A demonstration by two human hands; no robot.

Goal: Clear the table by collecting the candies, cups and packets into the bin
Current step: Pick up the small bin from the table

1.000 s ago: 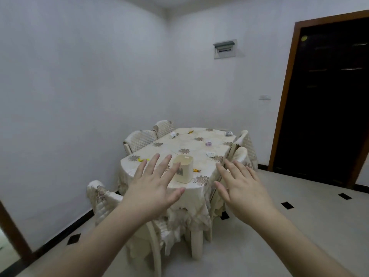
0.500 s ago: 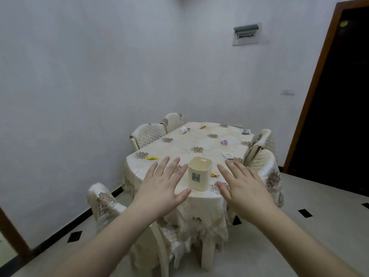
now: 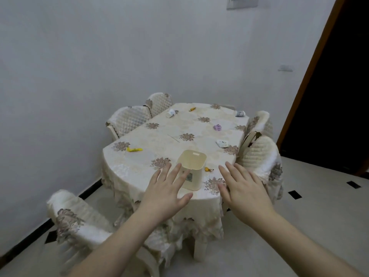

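A cream plastic bin (image 3: pixel 193 166) stands upright near the front edge of the table (image 3: pixel 139 176), which wears a floral cloth. My left hand (image 3: pixel 165 192) is stretched out flat with fingers spread, its fingertips overlapping the bin's left side in view. My right hand (image 3: pixel 241 188) is spread open just right of the bin. Both hold nothing. Scattered on the cloth are a yellow candy (image 3: pixel 134 149), a small orange candy (image 3: pixel 208 169) beside the bin, a white packet (image 3: pixel 222 143), a purple wrapper (image 3: pixel 217 127), an orange candy (image 3: pixel 192 109), a crumpled white cup (image 3: pixel 171 112) and a cup (image 3: pixel 240 113) at the far right edge.
Quilted covered chairs surround the table: one at the front left (image 3: pixel 75 220), two at the far left (image 3: pixel 129 120), two on the right (image 3: pixel 259 152). White walls stand behind and left. A dark doorway (image 3: pixel 335 96) is on the right. The floor is pale tile.
The view has come closer to the table and tilted down. Both hands stay spread and have advanced toward the bin, now flanking it.
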